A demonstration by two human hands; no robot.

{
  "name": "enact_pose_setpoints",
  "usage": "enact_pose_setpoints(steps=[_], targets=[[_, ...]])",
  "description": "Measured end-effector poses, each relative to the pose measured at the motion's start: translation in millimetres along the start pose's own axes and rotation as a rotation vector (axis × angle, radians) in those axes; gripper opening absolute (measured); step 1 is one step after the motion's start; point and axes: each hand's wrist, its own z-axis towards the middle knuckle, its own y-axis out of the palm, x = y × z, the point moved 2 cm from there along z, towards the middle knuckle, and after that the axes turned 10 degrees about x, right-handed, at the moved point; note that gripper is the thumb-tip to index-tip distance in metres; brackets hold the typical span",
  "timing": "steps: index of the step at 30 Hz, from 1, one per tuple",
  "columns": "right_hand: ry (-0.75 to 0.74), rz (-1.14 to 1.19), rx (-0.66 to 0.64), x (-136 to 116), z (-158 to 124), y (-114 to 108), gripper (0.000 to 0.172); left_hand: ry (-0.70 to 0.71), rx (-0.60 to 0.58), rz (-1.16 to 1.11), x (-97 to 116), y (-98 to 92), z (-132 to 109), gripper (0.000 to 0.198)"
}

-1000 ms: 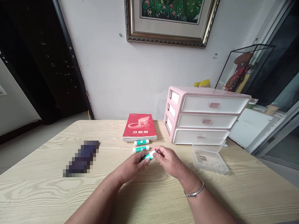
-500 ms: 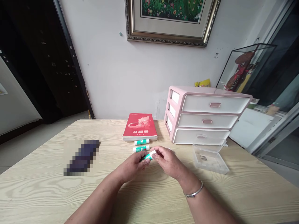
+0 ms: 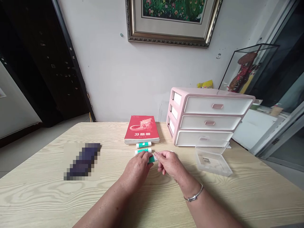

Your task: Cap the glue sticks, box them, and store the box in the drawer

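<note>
Both my hands meet over the middle of the light wooden table point(image 3: 42, 196). My left hand point(image 3: 137, 169) is closed round the body of a green and white glue stick point(image 3: 152, 158). My right hand point(image 3: 169, 164) pinches the stick's right end with thumb and fingers; a silver bangle point(image 3: 193, 196) sits on that wrist. Just beyond my hands lie two more glue sticks, one point(image 3: 140, 151) partly hidden by my left fingers and one point(image 3: 143, 144) lying free beside a red book point(image 3: 142, 129).
A pink three-drawer organiser point(image 3: 209, 118) stands at the back right, drawers closed. In front of it sits a clear plastic box point(image 3: 212, 161) with its lid open. A blurred dark object point(image 3: 83, 161) lies at the left. A framed picture point(image 3: 172, 22) hangs on the wall.
My hands have shifted slightly left and closer together. My left hand now covers more of the glue stick, and less of its white end shows.
</note>
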Motion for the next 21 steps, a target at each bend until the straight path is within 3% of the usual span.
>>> enact_pose_setpoints(steps=[11,14,18,21], targets=[[0.07,0.11,-0.026,2.0,1.1,3.3,0.045,-0.081,0.005,0.026,4.0,7.5,-2.9,0.027],[0.071,0.072,-0.003,2.2,1.1,4.6,0.045,-0.132,-0.01,-0.051,3.7,9.3,-3.0,0.038],[0.015,-0.022,0.047,1.9,-0.9,5.5,0.045,-0.121,-0.083,-0.251,1.5,9.0,-1.6,0.019],[-0.099,-0.007,0.045,-0.4,-3.3,2.2,0.049,-0.147,-0.12,-0.427,-0.9,4.5,0.4,0.022]])
